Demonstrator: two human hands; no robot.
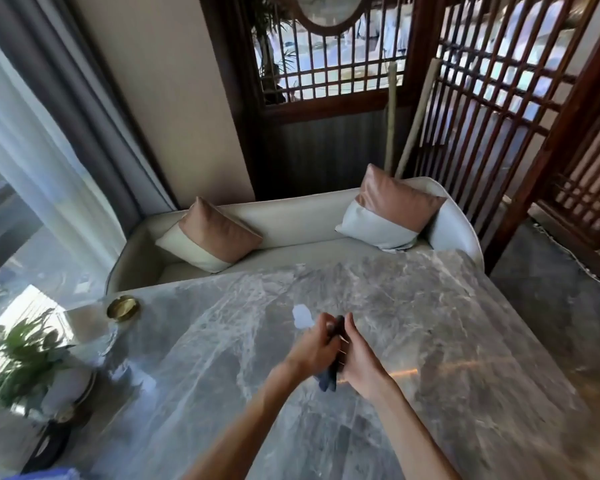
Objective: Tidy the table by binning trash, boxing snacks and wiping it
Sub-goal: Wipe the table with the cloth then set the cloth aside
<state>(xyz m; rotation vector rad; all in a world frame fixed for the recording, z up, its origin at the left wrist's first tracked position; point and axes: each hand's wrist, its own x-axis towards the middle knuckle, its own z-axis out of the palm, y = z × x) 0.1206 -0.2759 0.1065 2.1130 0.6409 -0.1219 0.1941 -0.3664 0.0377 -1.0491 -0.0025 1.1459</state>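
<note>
Both hands meet over the middle of the grey veined marble worktop (430, 341), and between them is a dark blue-grey wiping cloth (329, 377), bunched into a narrow roll whose long axis runs away from the person, one end poking out past the fingertips and the other hanging down by the wrists. The left hand (314, 348) has its fingers (321, 323) curled closed around the cloth from the left; the right hand (359, 355) presses against it from the right with fingers closed on the same roll, so neither hand is nearer, both are on it. Just beyond the fingertips, slightly to the left, lies a small pale patch (302, 315) on the worktop; whether it is a scrap of paper or a wet spot cannot be told. I judge that the wiping stage is in hand and that the cloth needs only to go forward and down to reach that patch. At the far left edge stands a round brass dish (123, 307) with nothing visible inside it, and nearer the person a white vase with a green plant (25, 355). No bin or snack box is in view.
</note>
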